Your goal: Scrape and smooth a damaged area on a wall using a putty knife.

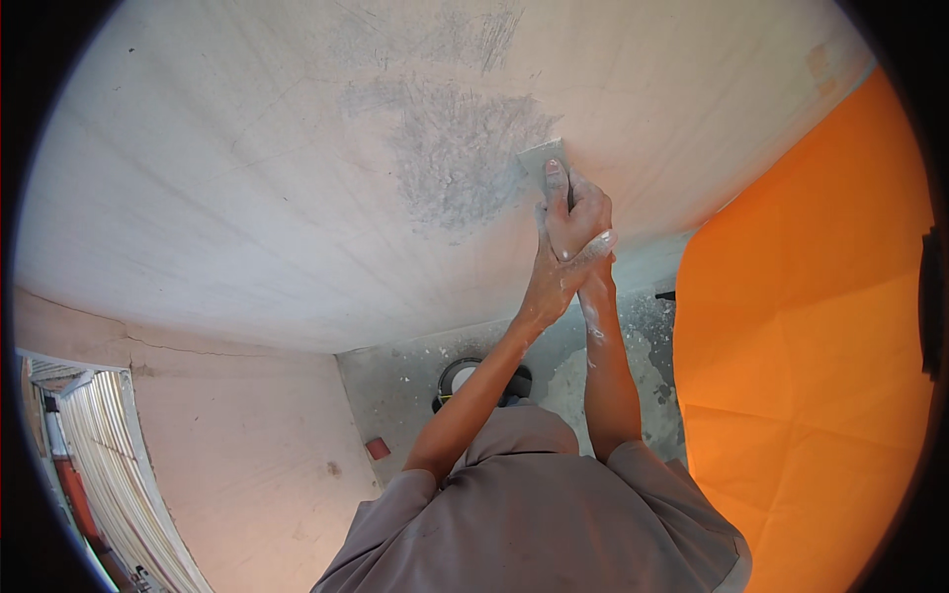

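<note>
A flat, pale grey scraper (543, 154) is in my right hand (578, 212), whose thumb presses on its face. The blade's edge lies against the pale wall (297, 198), at the right border of a rough grey scraped patch (460, 158). My left hand (563, 275) is wrapped round my right wrist, its thumb lying across it. White dust or plaster marks both hands and the right forearm. The right hand's other fingers and the scraper's handle are mostly hidden.
An orange sheet (801, 326) hangs along the right side. Below, a dark round bucket-like container (447, 381) stands on the grey, white-spattered floor (390, 385). A small dark red block (378, 448) lies by the cracked left wall (247, 425). An opening with pale slats (104, 435) is far left.
</note>
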Action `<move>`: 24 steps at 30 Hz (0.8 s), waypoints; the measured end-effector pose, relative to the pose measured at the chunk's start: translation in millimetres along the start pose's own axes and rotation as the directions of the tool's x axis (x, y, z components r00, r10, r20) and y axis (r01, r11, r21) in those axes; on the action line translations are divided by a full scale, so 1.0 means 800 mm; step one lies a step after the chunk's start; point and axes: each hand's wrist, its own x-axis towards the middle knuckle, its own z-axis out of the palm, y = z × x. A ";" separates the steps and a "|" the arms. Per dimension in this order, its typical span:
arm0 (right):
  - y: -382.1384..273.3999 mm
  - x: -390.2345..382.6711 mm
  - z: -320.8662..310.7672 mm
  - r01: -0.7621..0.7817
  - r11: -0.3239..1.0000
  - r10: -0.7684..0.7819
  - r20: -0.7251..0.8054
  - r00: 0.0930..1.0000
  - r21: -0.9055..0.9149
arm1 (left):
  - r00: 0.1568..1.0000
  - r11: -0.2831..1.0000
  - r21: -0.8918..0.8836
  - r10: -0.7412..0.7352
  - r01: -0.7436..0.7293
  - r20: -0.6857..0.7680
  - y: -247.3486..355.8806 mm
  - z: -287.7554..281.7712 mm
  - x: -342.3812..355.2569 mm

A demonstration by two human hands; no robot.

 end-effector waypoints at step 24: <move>-0.053 0.022 0.024 -0.136 0.872 0.164 -0.019 0.986 0.470 | 0.988 0.916 0.381 -0.085 0.130 -0.133 0.125 0.006 0.018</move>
